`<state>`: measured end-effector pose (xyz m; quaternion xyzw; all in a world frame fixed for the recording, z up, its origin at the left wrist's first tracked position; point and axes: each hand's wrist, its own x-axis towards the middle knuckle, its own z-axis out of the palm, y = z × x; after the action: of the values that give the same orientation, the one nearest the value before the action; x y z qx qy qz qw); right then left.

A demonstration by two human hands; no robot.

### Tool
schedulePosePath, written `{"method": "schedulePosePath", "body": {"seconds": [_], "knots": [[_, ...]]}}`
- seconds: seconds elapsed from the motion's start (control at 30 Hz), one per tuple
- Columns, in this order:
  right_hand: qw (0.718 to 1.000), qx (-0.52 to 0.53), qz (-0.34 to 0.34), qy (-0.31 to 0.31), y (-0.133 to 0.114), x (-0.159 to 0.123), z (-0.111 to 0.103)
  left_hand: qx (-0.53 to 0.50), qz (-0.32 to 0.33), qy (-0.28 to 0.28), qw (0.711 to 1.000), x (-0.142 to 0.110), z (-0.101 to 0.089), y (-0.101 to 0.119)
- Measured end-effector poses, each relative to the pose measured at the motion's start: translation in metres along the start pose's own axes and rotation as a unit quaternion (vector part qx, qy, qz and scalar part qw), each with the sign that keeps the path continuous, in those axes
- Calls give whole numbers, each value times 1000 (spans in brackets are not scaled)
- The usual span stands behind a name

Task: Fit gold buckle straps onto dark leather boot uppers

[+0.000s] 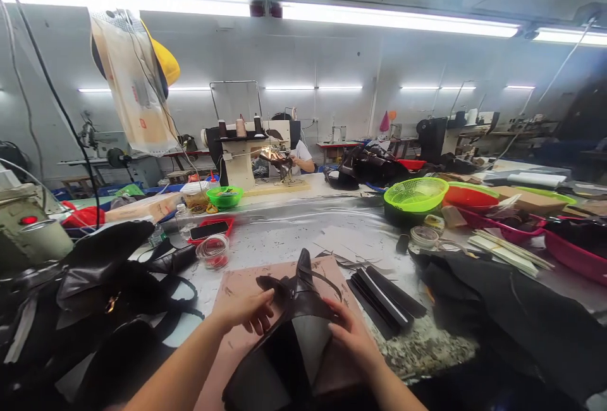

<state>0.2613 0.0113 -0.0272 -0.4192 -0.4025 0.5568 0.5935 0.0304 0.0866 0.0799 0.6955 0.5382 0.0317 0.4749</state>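
Note:
A dark leather piece (303, 341), which looks like a part-made bag with a narrow strap-like end standing up, lies in front of me on a pinkish board (232, 284). My left hand (249, 315) is at its left side, fingers loosely bent and apart, the upper ones against a small dark flap (277, 288). On the right edge, my right hand (348, 332) has its fingers on the leather, with the thumb side hidden. A thin strip (332, 283) curves out beside the raised end.
Black strips (379, 300) lie right of the board, beside black sheet material (502, 310). Dark leather pieces (109, 297) pile up at left. A phone (208, 229) rests in a red tray. Green baskets (416, 195) and a sewing machine (246, 158) stand farther back, where another person (302, 157) sits.

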Motion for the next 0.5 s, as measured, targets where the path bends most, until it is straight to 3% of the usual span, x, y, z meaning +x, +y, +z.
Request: {"method": "schedulePosePath", "body": {"seconds": [0.1, 0.2, 0.33, 0.43, 0.5], "knots": [[984, 112, 138, -9, -17, 11, 4, 11, 65, 18, 998, 20, 22, -13], [973, 138, 187, -5, -49, 25, 11, -9, 124, 76, 989, 12, 31, -6], [983, 126, 117, -67, -100, 37, 18, -71, 262, 231, 934, -13, 17, 14], [988, 110, 44, -103, -116, 40, 23, -267, 365, 237, 860, -22, 11, 22], [991, 88, 2, -97, -109, 40, 26, -403, 350, 252, 807, -22, 18, 21]]}}
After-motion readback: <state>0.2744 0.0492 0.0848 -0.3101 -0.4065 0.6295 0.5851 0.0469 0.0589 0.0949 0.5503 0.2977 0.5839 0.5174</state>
